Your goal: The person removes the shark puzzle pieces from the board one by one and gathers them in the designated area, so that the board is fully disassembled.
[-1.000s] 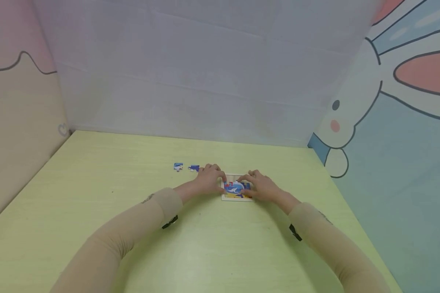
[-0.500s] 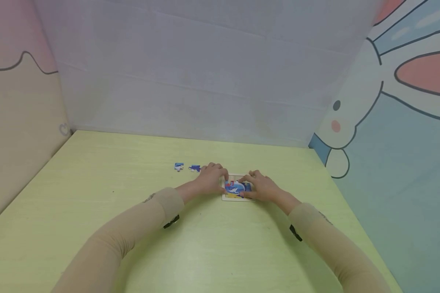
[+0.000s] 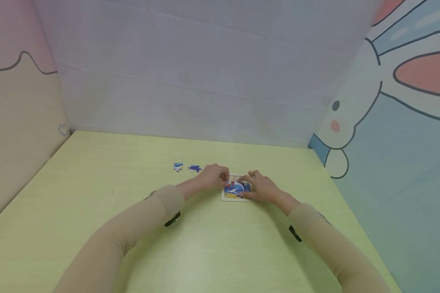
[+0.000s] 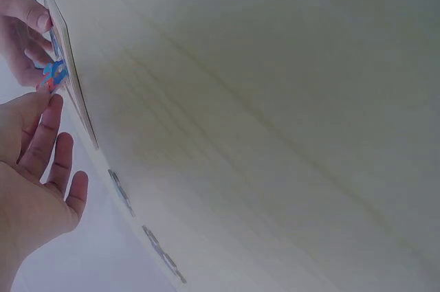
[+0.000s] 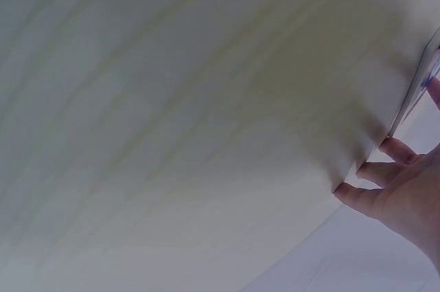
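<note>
In the head view my left hand [image 3: 213, 176] is at the left edge of a puzzle board [image 3: 226, 199] with a light frame and a sea picture. Its thumb and forefinger pinch a blue and red puzzle piece [image 4: 53, 73], tilted up off the board in the left wrist view; the other fingers are loosely bent. My right hand [image 3: 262, 188] lies over the board's right side, thumb and forefinger spread on the picture and covering part of it. In the right wrist view, its other fingertips [image 5: 347, 190] touch the tabletop beside the board's edge.
Two loose puzzle pieces lie on the table left of the board: a blue and white piece [image 3: 178, 167] and a dark blue piece [image 3: 194, 168]. The pale yellow table [image 3: 220, 244] meets a plain back wall [image 3: 190, 73] and a rabbit-painted right wall [image 3: 407, 171].
My left hand has shifted slightly right, its fingers drawing together and lifting a piece at the board's left side. The right hand stays almost still on the board.
</note>
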Demonstrator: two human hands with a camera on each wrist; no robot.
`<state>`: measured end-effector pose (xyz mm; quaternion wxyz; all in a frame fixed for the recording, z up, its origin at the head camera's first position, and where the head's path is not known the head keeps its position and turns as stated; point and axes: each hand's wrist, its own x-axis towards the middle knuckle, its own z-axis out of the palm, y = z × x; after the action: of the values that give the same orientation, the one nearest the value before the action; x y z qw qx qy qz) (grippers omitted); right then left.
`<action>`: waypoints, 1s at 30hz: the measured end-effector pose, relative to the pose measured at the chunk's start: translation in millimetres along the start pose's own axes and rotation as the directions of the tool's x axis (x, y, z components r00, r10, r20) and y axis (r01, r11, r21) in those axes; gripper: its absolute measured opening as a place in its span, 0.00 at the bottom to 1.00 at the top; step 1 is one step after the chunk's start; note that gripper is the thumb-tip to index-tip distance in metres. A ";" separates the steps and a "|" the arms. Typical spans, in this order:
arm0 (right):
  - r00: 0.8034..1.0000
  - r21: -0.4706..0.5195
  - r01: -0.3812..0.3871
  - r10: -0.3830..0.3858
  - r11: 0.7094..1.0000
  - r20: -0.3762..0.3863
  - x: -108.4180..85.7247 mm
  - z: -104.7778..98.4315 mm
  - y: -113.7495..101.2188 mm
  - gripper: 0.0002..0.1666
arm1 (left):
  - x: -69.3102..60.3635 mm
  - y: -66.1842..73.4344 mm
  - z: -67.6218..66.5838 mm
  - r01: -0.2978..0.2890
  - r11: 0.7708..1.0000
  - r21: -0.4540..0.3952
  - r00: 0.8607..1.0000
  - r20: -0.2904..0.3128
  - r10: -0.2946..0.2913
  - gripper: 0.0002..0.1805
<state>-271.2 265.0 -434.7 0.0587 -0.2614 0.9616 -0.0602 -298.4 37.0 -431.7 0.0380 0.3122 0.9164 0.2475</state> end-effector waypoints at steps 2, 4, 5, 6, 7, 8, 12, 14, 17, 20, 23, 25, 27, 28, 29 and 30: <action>1.000 -0.002 0.000 0.000 1.000 -0.001 1.1 1.0 0.1 0.29 | -0.8 -1.5 -0.9 0.000 0.999 -0.033 1.000 0.003 0.000 0.05; 1.000 -0.001 0.002 -0.002 1.000 -0.004 2.2 2.5 0.8 0.30 | -1.9 -3.3 -2.5 -0.008 0.998 -0.066 1.000 0.001 0.008 0.04; 1.000 0.003 0.002 -0.002 1.000 -0.006 2.5 3.0 1.0 0.30 | -2.4 -4.4 -3.5 -0.011 0.997 -0.082 1.000 -0.002 0.011 0.04; 1.000 0.002 0.006 -0.006 1.000 -0.011 2.9 3.6 1.2 0.30 | -3.0 -5.5 -4.8 -0.017 0.995 -0.096 1.000 -0.005 0.016 0.04; 1.000 -0.005 0.016 -0.016 1.000 -0.023 3.2 4.2 1.7 0.31 | -3.5 -6.7 -6.2 -0.024 0.994 -0.106 1.000 -0.009 0.023 0.04; 0.999 -0.007 0.022 -0.022 1.000 -0.029 3.5 4.7 1.9 0.31 | -4.1 -7.9 -8.0 -0.030 0.993 -0.115 0.999 -0.014 0.028 0.04; 0.999 -0.014 0.022 -0.022 1.000 -0.028 3.6 4.3 1.5 0.31 | -7.4 -11.4 -18.0 -0.041 0.988 -0.147 0.999 -0.008 0.040 0.05; 1.000 -0.015 0.009 -0.009 1.000 -0.013 4.1 4.0 1.0 0.30 | -9.1 -13.5 -22.8 -0.040 0.987 -0.158 0.999 0.001 0.040 0.05; 1.000 -0.022 -0.007 0.007 1.000 -0.001 4.6 4.0 1.0 0.30 | -11.1 -16.8 -28.3 -0.029 0.985 -0.168 0.999 0.016 0.032 0.06; 1.000 -0.014 -0.016 0.016 1.000 0.004 4.9 3.8 0.6 0.30 | -13.2 -20.2 -31.9 -0.026 0.986 -0.163 0.999 0.022 0.030 0.06; 1.000 -0.010 -0.021 0.021 1.000 0.008 4.8 4.3 0.6 0.30 | -16.9 -21.9 -36.4 -0.038 0.985 -0.167 0.999 0.027 0.043 0.05; 1.000 -0.010 -0.022 0.022 1.000 0.010 5.1 4.9 0.7 0.29 | -19.1 -24.3 -38.9 -0.053 0.985 -0.164 0.998 0.033 0.059 0.05; 1.000 -0.016 -0.021 0.021 1.000 0.010 5.0 5.0 0.7 0.29 | -21.3 -27.0 -41.9 -0.069 0.985 -0.157 0.996 0.040 0.076 0.04; 1.000 -0.019 -0.019 0.020 1.000 0.010 5.1 4.9 0.6 0.29 | -22.5 -28.5 -43.6 -0.077 0.985 -0.157 0.995 0.043 0.085 0.04; 1.000 -0.020 -0.016 0.016 1.000 0.008 4.9 4.6 0.5 0.30 | -24.3 -29.8 -45.6 -0.087 0.984 -0.158 0.994 0.048 0.095 0.04; 1.000 -0.024 -0.012 0.013 1.000 0.006 4.6 4.3 0.6 0.30 | -26.0 -31.2 -47.9 -0.096 0.983 -0.159 0.993 0.051 0.105 0.04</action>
<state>-274.9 262.8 -439.4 0.0591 -0.2562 0.9636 -0.0475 -305.5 -20.2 -407.0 0.0770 0.3615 0.8757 0.3106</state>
